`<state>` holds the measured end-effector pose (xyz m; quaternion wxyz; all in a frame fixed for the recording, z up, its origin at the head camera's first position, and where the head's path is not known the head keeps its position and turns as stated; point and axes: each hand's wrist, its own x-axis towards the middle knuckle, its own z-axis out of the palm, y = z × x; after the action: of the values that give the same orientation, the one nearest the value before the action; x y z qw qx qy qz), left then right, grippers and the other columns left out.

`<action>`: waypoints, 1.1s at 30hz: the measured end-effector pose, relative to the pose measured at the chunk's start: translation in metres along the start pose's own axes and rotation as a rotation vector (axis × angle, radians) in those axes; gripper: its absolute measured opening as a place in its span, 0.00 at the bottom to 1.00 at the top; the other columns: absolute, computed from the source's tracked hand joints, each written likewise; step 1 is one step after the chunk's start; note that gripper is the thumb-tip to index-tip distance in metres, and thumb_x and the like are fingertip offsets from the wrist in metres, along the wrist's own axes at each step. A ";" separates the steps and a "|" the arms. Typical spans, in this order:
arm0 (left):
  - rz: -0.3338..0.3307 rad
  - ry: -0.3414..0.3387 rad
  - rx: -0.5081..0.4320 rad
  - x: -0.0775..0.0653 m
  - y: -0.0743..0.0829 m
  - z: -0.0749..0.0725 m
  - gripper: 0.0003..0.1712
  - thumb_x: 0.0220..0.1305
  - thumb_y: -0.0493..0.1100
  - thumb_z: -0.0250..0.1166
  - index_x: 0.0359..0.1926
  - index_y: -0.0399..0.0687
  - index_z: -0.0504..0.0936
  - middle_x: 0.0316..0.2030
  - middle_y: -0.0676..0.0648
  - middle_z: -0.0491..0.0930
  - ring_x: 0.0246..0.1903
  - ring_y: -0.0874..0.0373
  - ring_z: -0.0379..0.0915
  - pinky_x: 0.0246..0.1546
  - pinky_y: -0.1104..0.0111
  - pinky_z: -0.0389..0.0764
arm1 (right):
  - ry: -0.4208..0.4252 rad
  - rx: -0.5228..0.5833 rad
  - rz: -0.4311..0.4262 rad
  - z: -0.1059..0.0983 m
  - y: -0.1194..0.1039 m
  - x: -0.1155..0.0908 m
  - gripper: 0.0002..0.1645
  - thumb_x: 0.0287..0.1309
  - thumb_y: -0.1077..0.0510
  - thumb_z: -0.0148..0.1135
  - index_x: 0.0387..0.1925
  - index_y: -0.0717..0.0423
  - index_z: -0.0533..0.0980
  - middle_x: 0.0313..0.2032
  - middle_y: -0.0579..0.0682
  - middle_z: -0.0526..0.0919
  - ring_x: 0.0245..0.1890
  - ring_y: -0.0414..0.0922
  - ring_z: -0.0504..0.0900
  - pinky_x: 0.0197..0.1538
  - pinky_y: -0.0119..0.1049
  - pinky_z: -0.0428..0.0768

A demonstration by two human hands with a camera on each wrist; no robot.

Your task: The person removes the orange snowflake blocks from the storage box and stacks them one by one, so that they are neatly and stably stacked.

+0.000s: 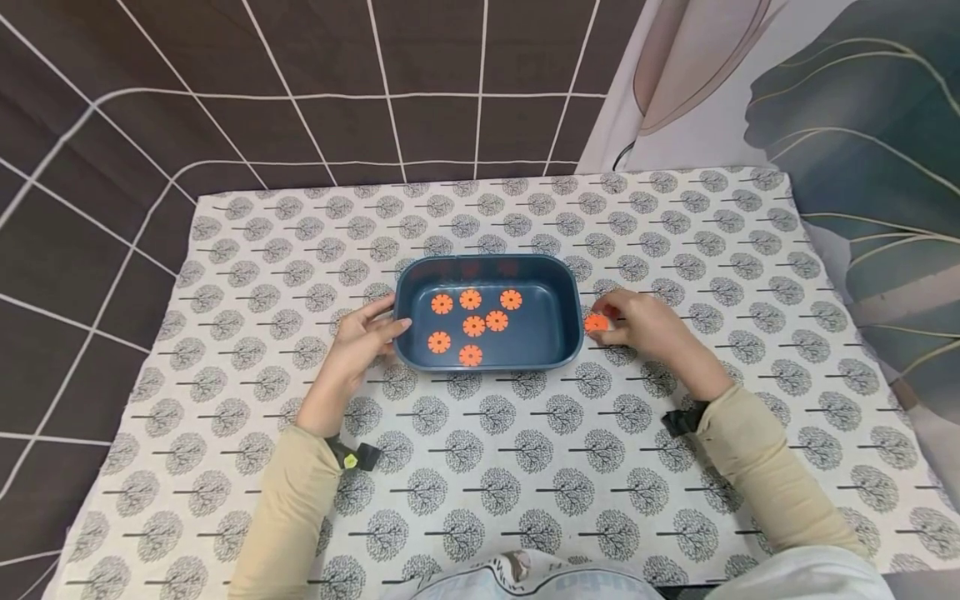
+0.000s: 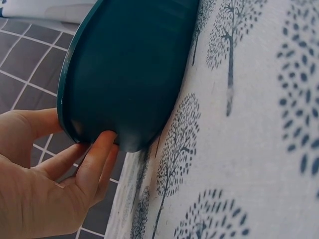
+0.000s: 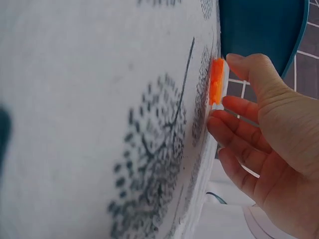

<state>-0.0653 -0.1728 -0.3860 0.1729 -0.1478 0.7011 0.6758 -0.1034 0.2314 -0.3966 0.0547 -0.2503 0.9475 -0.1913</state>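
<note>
A dark teal-blue plastic tub [image 1: 487, 366] stands on the cloth, with several flat orange notched discs [image 1: 470, 356] lying on its floor. At the tub's left end my left hand [image 1: 360, 337] grips the wall, thumb over the rim and fingers against the outside, as the left wrist view [image 2: 60, 179] also shows. Just outside the tub's right end, my right hand [image 1: 637, 321] holds one more orange notched disc [image 1: 596, 322] between thumb and index finger. Seen edge-on in the right wrist view, that disc [image 3: 216, 81] is down at the cloth; the other fingers are loosely bent.
The table is covered by a white cloth [image 1: 495, 450] printed with grey trees. Behind and to the left hangs a dark brown sheet [image 1: 427, 58] with white grid lines. A patterned curtain [image 1: 885, 167] is on the right.
</note>
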 end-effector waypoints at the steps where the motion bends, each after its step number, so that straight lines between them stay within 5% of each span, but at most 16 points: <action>1: -0.002 0.000 0.000 0.000 0.000 0.000 0.37 0.59 0.36 0.63 0.68 0.47 0.60 0.60 0.39 0.70 0.36 0.60 0.80 0.39 0.71 0.82 | -0.008 -0.001 0.006 -0.001 -0.001 0.000 0.28 0.46 0.49 0.72 0.46 0.61 0.76 0.35 0.53 0.81 0.35 0.48 0.79 0.41 0.44 0.81; 9: -0.012 0.010 0.007 0.000 -0.001 0.000 0.37 0.59 0.36 0.64 0.68 0.48 0.60 0.60 0.39 0.71 0.36 0.60 0.80 0.38 0.71 0.82 | 0.010 0.046 0.018 -0.019 -0.002 0.007 0.31 0.48 0.54 0.71 0.53 0.62 0.73 0.47 0.60 0.80 0.47 0.55 0.79 0.53 0.52 0.77; 16: -0.017 0.007 -0.021 0.000 -0.001 0.001 0.38 0.58 0.36 0.64 0.68 0.48 0.60 0.59 0.38 0.71 0.36 0.59 0.81 0.41 0.69 0.83 | 0.120 0.054 -0.093 -0.031 -0.004 0.018 0.30 0.50 0.52 0.70 0.54 0.57 0.74 0.45 0.56 0.81 0.44 0.50 0.78 0.46 0.48 0.79; 27: -0.013 0.010 -0.016 -0.003 -0.001 0.001 0.37 0.58 0.36 0.64 0.68 0.49 0.61 0.59 0.38 0.72 0.37 0.58 0.81 0.41 0.68 0.82 | 0.160 0.190 -0.126 -0.036 -0.027 0.038 0.29 0.52 0.53 0.69 0.55 0.57 0.74 0.46 0.56 0.80 0.47 0.49 0.76 0.50 0.49 0.76; 33: -0.006 0.008 -0.018 -0.001 0.002 0.001 0.37 0.58 0.36 0.65 0.68 0.48 0.61 0.59 0.38 0.71 0.38 0.57 0.81 0.42 0.68 0.82 | 0.157 0.177 -0.182 -0.034 -0.043 0.055 0.31 0.48 0.53 0.72 0.55 0.56 0.74 0.45 0.56 0.80 0.47 0.50 0.77 0.49 0.48 0.77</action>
<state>-0.0657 -0.1713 -0.3837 0.1707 -0.1544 0.6952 0.6809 -0.1386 0.1816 -0.3490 -0.0154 -0.3137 0.9016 -0.2975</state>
